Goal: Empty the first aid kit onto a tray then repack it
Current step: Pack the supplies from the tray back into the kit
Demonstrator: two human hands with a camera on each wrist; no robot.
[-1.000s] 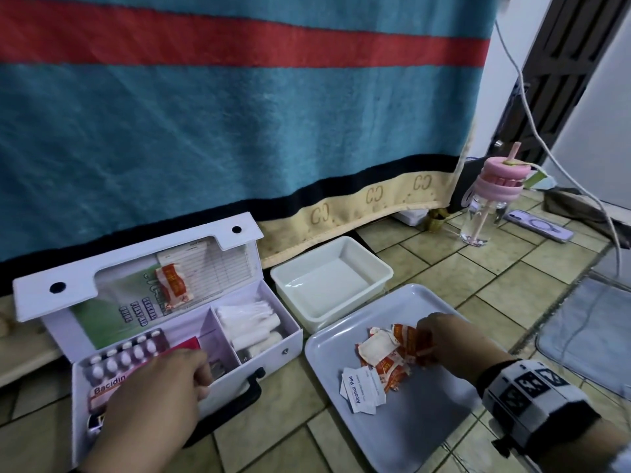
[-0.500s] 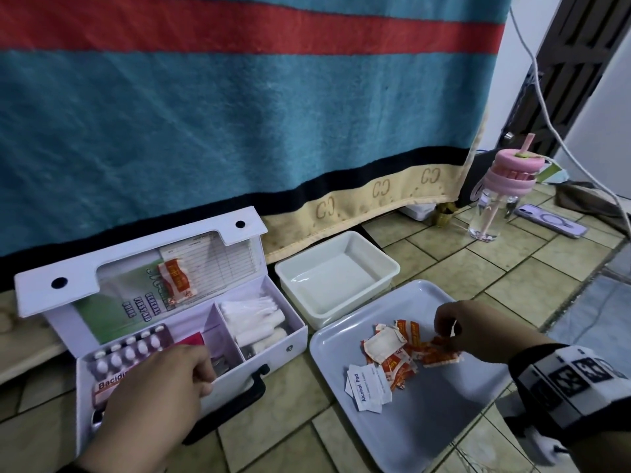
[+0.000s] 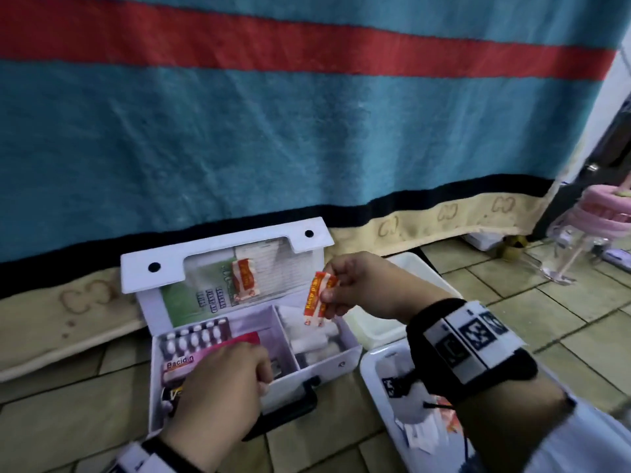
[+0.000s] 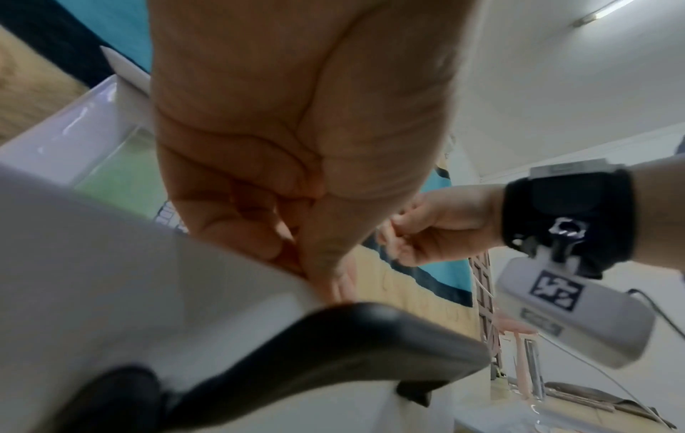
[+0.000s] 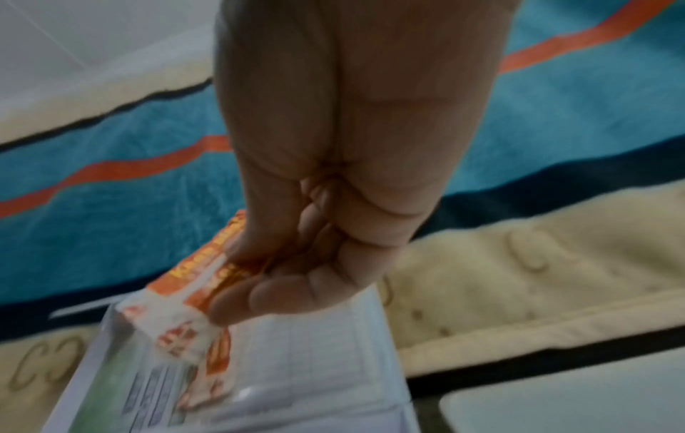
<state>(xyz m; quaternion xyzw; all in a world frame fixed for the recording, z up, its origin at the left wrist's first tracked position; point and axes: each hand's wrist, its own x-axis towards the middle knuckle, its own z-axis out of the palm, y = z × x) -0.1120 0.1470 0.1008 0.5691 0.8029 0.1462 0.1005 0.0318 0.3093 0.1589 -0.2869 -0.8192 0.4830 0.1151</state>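
We saw a teal blanket (image 3: 307,131) with a red stripe, black band and cream hem carrying looped motifs. The first aid kit (image 3: 218,247) was white with a black handle; the plaster packets (image 3: 316,303) were orange and white with yellow lettering. The blister pack (image 3: 194,339) was silver with white pills, the floor tiles (image 3: 563,319) olive-beige, the bottle (image 3: 601,213) lid pink.

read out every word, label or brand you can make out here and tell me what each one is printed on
"Bacidin": on the pink-edged blister pack in the first aid kit.
"CC": monogram repeated along the beige border of the hanging blanket.
Orange plaster packets pinched by the right hand: yellow lettering, too blurred to read.
Green card in the kit lid: white print, too small to read.
Dark packet by the left hand: only a "V" shows.
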